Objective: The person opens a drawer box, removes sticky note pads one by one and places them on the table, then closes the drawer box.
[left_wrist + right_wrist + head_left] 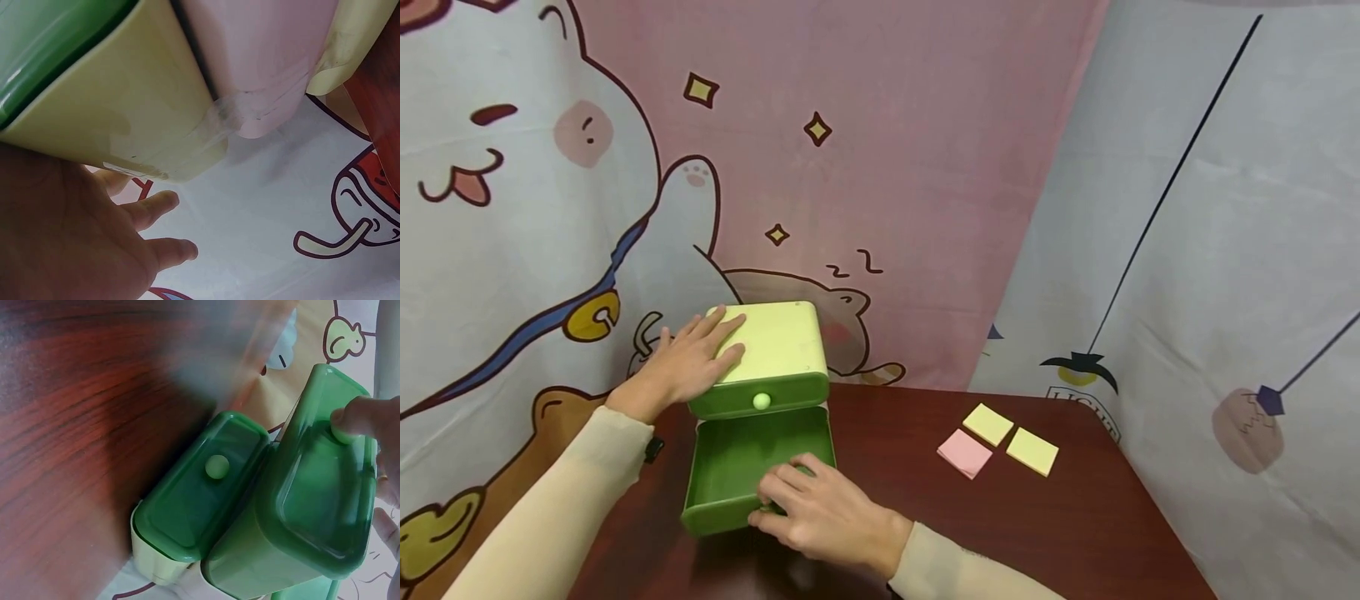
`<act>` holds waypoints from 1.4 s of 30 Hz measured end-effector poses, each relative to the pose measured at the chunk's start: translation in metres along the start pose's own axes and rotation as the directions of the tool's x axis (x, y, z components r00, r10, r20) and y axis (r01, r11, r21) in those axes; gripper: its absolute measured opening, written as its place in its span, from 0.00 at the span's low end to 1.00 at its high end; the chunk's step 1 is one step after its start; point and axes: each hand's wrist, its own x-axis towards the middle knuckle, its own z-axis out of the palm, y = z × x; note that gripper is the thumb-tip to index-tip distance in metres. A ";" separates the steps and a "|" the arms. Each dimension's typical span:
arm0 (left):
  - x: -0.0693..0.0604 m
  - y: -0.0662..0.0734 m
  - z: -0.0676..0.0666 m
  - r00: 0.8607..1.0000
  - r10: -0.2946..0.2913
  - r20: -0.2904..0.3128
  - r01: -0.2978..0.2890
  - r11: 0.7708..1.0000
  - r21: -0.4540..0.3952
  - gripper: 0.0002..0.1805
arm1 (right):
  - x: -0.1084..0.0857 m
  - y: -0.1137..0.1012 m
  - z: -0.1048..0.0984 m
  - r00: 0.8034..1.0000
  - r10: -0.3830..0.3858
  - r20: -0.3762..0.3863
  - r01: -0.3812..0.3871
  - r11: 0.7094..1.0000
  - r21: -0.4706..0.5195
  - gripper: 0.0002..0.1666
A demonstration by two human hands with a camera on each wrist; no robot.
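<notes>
A small cabinet with a cream top (778, 333) and green drawers stands at the left of the table. My left hand (688, 362) lies spread on the left part of its top; in the left wrist view the fingers of that hand (81, 231) extend past the cream casing (150, 94). Below the shut top drawer (797, 390), another drawer (718, 515) is pulled out. My right hand (831, 512) is at its front, and in the right wrist view the thumb and fingers pinch its round knob (344, 433). Part of the right hand is cut off there.
Two yellow sticky-note pads (988, 425) and a pink one (965, 453) lie on the dark red table (1075, 533), right of the cabinet. A lower drawer (197, 500) is closed, beside the pulled-out one. Printed curtains (910, 167) hang behind the table.
</notes>
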 end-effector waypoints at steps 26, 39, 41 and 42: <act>0.000 0.001 0.001 1.000 -0.009 0.000 0.009 1.000 0.015 0.44 | 0.019 0.015 0.025 0.973 0.192 0.125 -0.186 0.981 -0.059 0.12; 0.002 0.001 0.000 1.000 0.011 -0.004 -0.011 1.000 0.016 0.43 | 0.021 0.023 0.035 0.928 0.291 0.231 -0.302 0.953 0.013 0.21; 0.002 0.001 -0.001 1.000 0.012 -0.002 -0.012 1.000 0.016 0.43 | 0.022 0.023 0.038 0.921 0.300 0.248 -0.318 0.948 0.033 0.24; 0.002 0.001 -0.002 1.000 0.012 -0.002 -0.012 1.000 0.016 0.43 | 0.022 0.024 0.039 0.917 0.305 0.257 -0.326 0.944 0.042 0.24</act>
